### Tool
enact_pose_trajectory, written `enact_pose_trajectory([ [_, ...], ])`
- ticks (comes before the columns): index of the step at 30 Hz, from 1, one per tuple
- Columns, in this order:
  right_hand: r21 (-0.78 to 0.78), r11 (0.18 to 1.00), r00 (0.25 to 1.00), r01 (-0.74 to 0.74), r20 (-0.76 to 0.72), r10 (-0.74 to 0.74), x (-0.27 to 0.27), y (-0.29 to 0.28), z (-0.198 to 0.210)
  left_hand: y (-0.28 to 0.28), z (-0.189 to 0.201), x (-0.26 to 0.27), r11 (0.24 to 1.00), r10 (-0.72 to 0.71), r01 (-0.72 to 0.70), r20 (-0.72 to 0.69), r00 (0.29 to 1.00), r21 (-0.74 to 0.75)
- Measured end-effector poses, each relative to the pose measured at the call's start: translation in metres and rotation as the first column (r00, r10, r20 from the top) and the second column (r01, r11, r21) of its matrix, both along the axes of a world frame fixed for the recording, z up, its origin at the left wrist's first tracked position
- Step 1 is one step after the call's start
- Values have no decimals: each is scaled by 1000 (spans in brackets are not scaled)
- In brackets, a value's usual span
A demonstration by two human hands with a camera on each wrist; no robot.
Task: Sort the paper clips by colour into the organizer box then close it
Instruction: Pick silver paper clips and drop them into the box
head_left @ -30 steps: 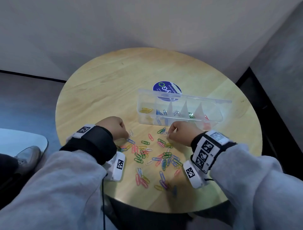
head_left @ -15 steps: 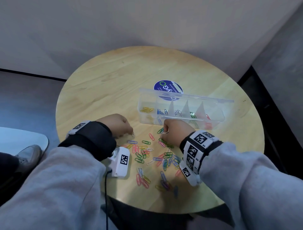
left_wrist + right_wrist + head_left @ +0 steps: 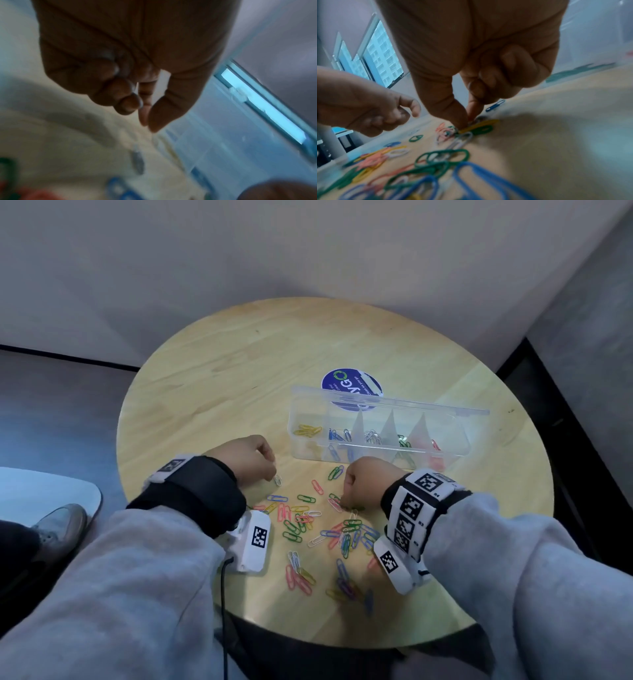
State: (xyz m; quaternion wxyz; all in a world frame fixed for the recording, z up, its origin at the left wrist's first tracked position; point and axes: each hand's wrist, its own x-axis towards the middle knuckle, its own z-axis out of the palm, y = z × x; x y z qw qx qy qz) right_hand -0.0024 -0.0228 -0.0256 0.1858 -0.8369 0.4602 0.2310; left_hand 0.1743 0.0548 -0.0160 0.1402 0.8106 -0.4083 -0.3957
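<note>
Sorting is mid-way: coloured wire paper clips (image 3: 318, 529) lie scattered on the round wooden tabletop (image 3: 222, 378), at 6 o'clock from the clear plastic organizer box (image 3: 376, 429). Right hand (image 3: 368, 481) fingers (image 3: 462, 119) are pressed together, pinching at a yellow clip (image 3: 479, 125). Left hand (image 3: 248, 458) fingers are curled and seemingly empty. Next, I judge: lift it and carry it to the yellow compartment.

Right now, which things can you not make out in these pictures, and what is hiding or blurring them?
- Head view: what the right hand touches; its own knuckles cover the fingers.
- Right wrist view: which clip the fingers pinch, if any; blur and overlapping paper clips.
- Left wrist view: whether the left hand holds a clip; dark, blurred.
- Head view: clip counts in the organizer box; too small.
</note>
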Motion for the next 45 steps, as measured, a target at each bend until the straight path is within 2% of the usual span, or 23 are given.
enact_pose_trajectory([
  [2, 54, 998, 999, 18, 33, -20, -4, 1, 0, 2, -2, -1, 994, -101, 95, 123, 987, 52],
  [7, 204, 970, 964, 129, 202, -170, -16, 1, 9, 1, -4, -7, 987, -136, 122, 131, 982, 107],
  [12, 463, 859, 834, 220, 367, -411, -28, -1, 10, 0, -7, -8, 987, -139, 123, 163, 977, 103],
  [16, 682, 699, 677, 213, 413, -609, -26, 0, 7, 4, -5, -4, 981, -142, 130, 78, 987, 147],
  [18, 748, 634, 623, 198, 403, -671, -24, 2, 8, 7, -2, -2, 978, -150, 137, 72, 986, 157],
  [20, 757, 617, 616, 215, 385, -687, -23, 5, 8, 10, 3, 0, 982, -129, 121, 46, 991, 144],
  [25, 787, 560, 612, 261, 314, -726, -17, 17, 12, 24, 17, 10, 998, 49, -57, -207, 977, -33],
  [26, 783, 566, 632, 258, 306, -712, -15, 21, 13, 29, 19, 12, 995, 70, -86, -242, 968, -56],
  [28, 703, 676, 730, 223, 339, -593, -12, 26, 13, 38, 22, 12, 990, 90, -116, -284, 955, -76],
  [31, 421, 902, 898, 100, 352, -263, -8, 33, 16, 47, 26, 8, 985, 123, -157, -355, 927, -69],
  [33, 253, 967, 950, 26, 296, -103, -4, 37, 20, 50, 28, 1, 986, 147, -164, -366, 919, -17],
  [35, 167, 986, 973, -11, 229, -28, 2, 41, 21, 51, 27, -4, 989, 148, -144, -375, 915, 39],
  [39, 80, 990, 985, -114, 141, 102, 13, 45, 14, 52, 23, -13, 990, 139, -102, -486, 863, 101],
  [41, 54, 987, 980, -154, 133, 146, 15, 46, 12, 49, 20, -16, 991, 107, -57, -474, 874, 119],
  [43, 49, 984, 977, -173, 133, 165, 16, 45, 11, 48, 19, -21, 990, -26, 74, -357, 934, 121],
  [45, 47, 983, 978, -180, 114, 173, 14, 43, 10, 47, 18, -28, 946, -269, 296, -193, 944, 133],
])
